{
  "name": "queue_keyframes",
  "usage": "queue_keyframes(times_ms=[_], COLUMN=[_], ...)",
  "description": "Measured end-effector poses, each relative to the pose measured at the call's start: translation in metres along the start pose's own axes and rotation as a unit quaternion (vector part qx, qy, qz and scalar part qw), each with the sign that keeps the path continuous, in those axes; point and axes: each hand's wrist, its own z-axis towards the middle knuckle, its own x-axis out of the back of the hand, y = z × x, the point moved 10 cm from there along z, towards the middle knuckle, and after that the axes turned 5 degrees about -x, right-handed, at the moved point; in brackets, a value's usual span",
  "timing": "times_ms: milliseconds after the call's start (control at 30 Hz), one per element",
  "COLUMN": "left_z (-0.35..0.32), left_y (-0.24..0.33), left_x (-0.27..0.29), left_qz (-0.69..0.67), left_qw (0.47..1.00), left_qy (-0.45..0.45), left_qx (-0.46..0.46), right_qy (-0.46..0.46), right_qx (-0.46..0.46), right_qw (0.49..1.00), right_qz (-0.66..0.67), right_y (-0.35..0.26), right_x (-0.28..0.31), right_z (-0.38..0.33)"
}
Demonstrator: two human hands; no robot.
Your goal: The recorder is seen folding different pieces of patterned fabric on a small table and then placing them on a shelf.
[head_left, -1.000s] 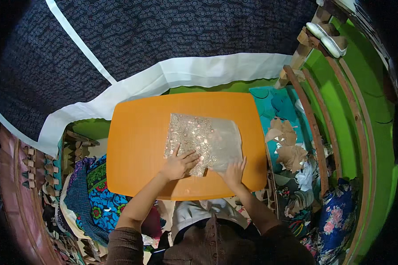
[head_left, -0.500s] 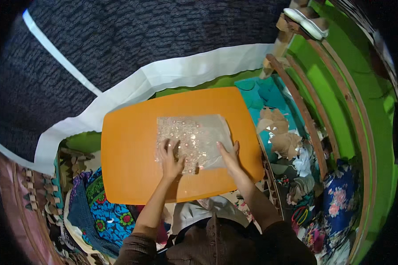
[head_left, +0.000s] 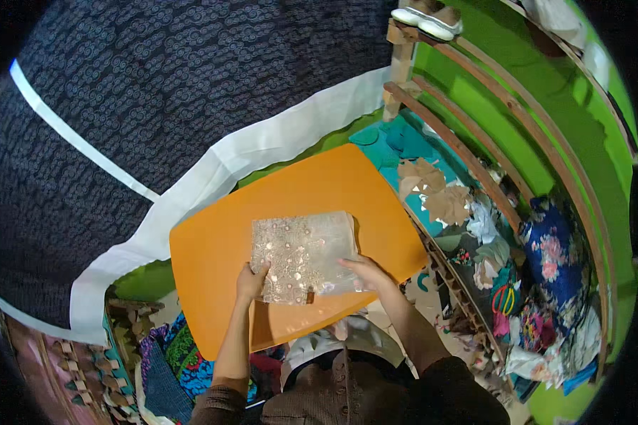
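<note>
Left hand (head_left: 251, 281): pinching the cloth's (head_left: 287, 244) left edge, thumb on top.
Right hand (head_left: 370, 273): gripping its right edge.
Cloth: between both hands, over the table (head_left: 213, 248).
Change: left hand lay flat earlier; both sides now seem controlled.

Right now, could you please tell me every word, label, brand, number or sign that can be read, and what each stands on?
None: no readable text shows anywhere in this view.
The glittery floral fabric and the dark cloth with the white border show decorative patterns, with no lettering I can make out.
Any marks on the white-soled shoes would be too small to read.
</note>
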Motion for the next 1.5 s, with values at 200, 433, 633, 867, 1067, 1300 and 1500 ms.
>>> queue_keyframes(times_ms=[200,433,633,867,1067,1300,1500], left_z=[0.011,-0.042,-0.102,-0.182,-0.273,-0.370,-0.405], left_y=[0.008,0.059,0.105,0.166,0.232,0.335,0.421], left_x=[-0.031,-0.095,-0.177,-0.235,-0.316,-0.361,-0.379], left_qz=[-0.103,-0.301,-0.262,-0.176,-0.230,-0.264,-0.354], left_qw=[0.982,0.885,0.826,0.839,0.780,0.744,0.722], left_qy=[-0.100,-0.354,-0.499,-0.494,-0.556,-0.576,-0.553], left_qx=[-0.120,0.030,0.010,-0.148,-0.174,-0.212,-0.219], right_qy=[-0.060,0.131,0.245,0.331,0.487,0.701,0.759], right_qx=[0.130,0.222,0.205,0.152,0.235,0.259,0.319], right_qw=[0.989,0.939,0.898,0.851,0.815,0.652,0.566], right_qz=[0.025,0.226,0.304,0.378,0.209,0.128,-0.041], right_y=[0.039,0.106,0.218,0.267,0.336,0.304,0.270], right_x=[0.006,0.051,0.122,0.138,0.229,0.283,0.347], right_z=[0.000,-0.058,-0.098,-0.236,-0.299,-0.477,-0.548])
